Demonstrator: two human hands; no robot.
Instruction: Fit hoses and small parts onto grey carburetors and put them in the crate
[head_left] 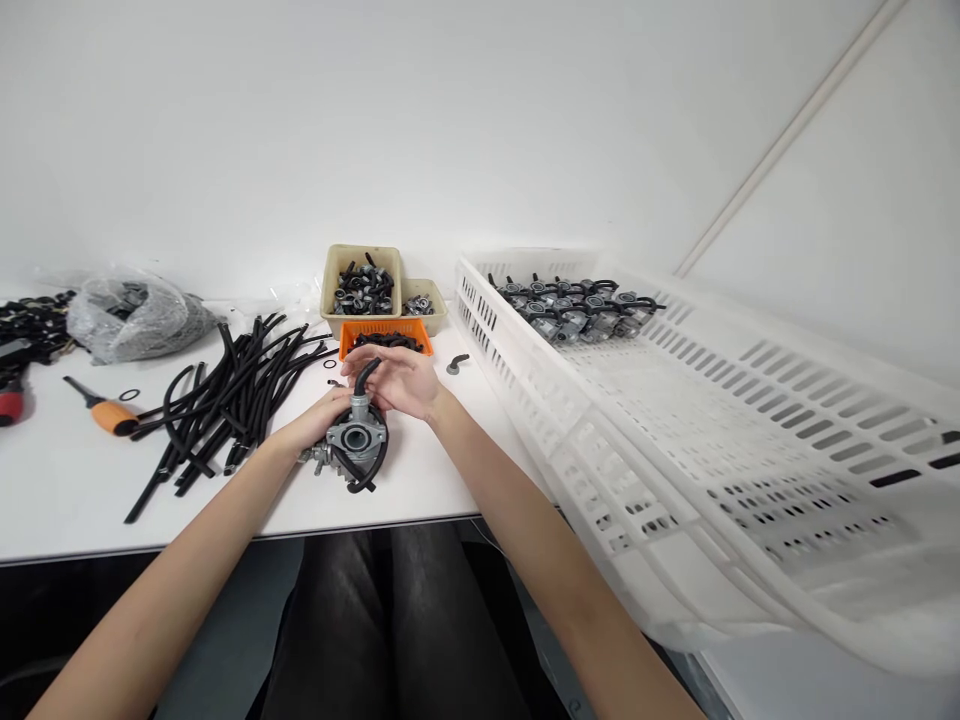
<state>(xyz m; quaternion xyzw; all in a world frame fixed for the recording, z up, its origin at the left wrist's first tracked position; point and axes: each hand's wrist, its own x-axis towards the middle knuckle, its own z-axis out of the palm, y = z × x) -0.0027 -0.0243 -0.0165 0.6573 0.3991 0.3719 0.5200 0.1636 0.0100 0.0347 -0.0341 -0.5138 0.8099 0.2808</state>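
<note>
Since the carburetor (356,437) is cast metal, I judge it dense and rigid for its size, with edges and a round flange that give fingers plenty to bite on — I would grip the body, not the fittings. The hose (365,375) rising from its top looks like soft rubber, bendy and a little grippy, best pinched close to the nipple. Another black hose loops under the body.

The carburetor sits just above the table (67,480) near its front edge, between my two hands. My left hand (319,420) is closed around its left side, grasping the body. My right hand (397,382) curls over the top from behind, fingers on the upright hose; how tightly it pinches I cannot tell.

A pile of hoses (225,400) lies to the left, an orange bin (385,340) just behind, a white crate (675,420) to the right.
</note>
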